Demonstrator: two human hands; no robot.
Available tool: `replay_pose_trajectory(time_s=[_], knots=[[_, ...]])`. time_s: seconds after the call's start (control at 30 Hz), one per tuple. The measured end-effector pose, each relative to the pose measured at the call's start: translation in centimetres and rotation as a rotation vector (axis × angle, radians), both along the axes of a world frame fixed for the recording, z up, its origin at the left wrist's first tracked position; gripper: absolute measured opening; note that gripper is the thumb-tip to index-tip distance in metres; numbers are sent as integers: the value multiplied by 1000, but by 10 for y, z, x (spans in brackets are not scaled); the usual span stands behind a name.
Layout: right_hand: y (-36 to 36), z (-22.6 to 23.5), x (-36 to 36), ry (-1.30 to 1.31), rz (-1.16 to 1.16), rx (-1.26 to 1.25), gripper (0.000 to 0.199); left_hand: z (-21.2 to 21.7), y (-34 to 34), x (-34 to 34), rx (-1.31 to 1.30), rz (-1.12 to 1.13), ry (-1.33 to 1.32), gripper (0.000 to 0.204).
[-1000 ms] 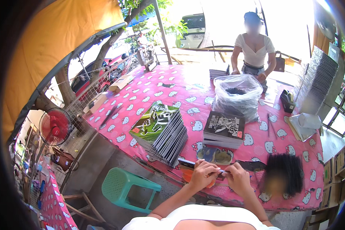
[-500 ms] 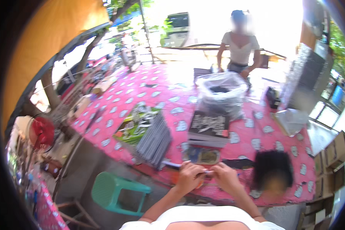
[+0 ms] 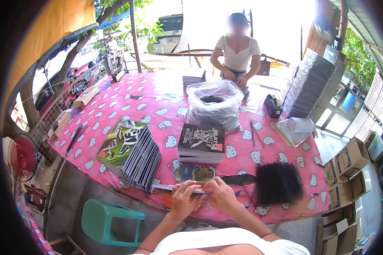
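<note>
The notebook (image 3: 187, 189) you are working on lies flat at the near edge of the worktop (image 3: 149, 106), its spiral-bound edge running between your two hands. Your left hand (image 3: 184, 199) is closed in a grip on its near left part, fingers curled over the binding; your right hand (image 3: 220, 196) is closed on the right part, fingertips pinching at the same edge, the two hands almost touching. Just beyond your grip lies a notebook with a picture cover (image 3: 194, 173), and beyond that a stack of black-covered notebooks (image 3: 201, 142). To the right of your right hand sits a pile of black spiral coils (image 3: 278, 183). To the left of your left hand, a fanned row of bound notebooks (image 3: 141, 161) leans against a green-covered stack (image 3: 120, 142). Farther off stands a clear plastic bag (image 3: 215, 104) with dark coils inside. At the far side of the worktop another person (image 3: 237, 51) stands with hands down at the cloth. Below your left elbow is a green plastic stool (image 3: 110, 219).
</note>
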State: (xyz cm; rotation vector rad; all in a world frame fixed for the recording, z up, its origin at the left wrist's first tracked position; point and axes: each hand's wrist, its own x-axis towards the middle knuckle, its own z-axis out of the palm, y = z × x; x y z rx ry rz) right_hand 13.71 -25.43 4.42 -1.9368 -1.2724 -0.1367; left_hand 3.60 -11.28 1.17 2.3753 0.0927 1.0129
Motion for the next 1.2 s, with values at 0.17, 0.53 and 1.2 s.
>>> replay_pose_trajectory(time_s=[0.17,0.53,1.2], knots=[[3,-9,2,-31,-5,-16,15,-1,1,-3,-50,41,-20,54],[3,-11,4,-126,8,-4,12,-10,0,-1,-129,8,18,58],[50,-52,99,-126,197,-562,35,-2,12,-20,128,336,93,45]])
